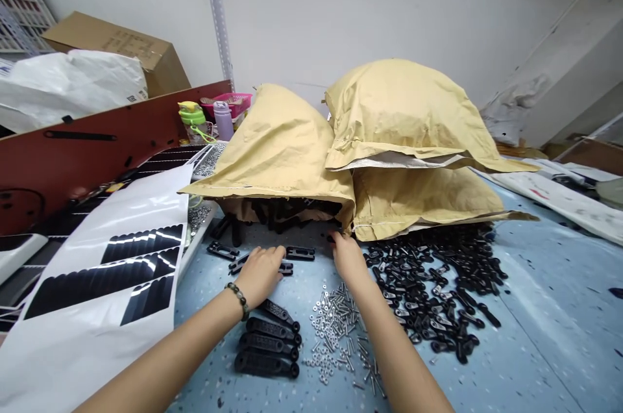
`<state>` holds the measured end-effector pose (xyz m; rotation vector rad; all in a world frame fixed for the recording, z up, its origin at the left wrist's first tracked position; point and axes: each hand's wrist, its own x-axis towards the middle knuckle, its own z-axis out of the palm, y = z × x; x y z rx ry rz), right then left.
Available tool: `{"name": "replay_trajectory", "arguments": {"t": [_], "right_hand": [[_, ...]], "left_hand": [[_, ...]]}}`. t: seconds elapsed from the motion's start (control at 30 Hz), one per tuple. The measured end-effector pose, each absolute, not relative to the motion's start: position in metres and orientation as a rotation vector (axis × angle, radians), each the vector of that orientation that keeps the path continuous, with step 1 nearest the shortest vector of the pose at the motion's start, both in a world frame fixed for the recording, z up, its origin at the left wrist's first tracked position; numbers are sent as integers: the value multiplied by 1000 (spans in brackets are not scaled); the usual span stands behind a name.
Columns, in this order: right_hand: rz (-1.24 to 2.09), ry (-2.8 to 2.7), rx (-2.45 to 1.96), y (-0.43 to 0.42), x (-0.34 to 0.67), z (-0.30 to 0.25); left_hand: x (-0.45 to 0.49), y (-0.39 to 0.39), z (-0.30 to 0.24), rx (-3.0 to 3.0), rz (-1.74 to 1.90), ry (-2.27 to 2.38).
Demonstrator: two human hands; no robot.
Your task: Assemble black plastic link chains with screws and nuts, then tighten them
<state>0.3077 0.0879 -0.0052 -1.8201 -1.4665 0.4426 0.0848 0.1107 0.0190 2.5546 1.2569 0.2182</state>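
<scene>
My left hand [263,273], with a bead bracelet [238,299] at its wrist, is closed over a black slotted plastic part [287,268] that sticks out past the thumb. Other slotted parts [300,253] lie around it on the table. My right hand [348,258] is closed in a pinch at the mouth of the left yellow sack [282,153]; a small dark thing shows at its fingertips, too little to name. Below my left hand lie several black plastic arms [269,343] in a stack of rows. Loose screws and nuts [335,322] are spread between my forearms.
Two more yellow sacks [399,108] are piled to the right. Many small black parts [438,283] lie heaped before them on the blue table [535,309]. A printed white sheet [111,263], a red board [121,134] and bottles [222,121] stand or lie at the left.
</scene>
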Motion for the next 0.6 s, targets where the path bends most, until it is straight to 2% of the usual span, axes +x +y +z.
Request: {"name": "replay_trajectory", "arguments": {"t": [0.23, 0.6], "right_hand": [[803, -1225, -1314, 36, 262, 15], [854, -976, -1137, 19, 234, 37]], "left_hand": [[85, 97, 37, 2346, 426, 1065], [87, 71, 60, 2209, 612, 866]]}}
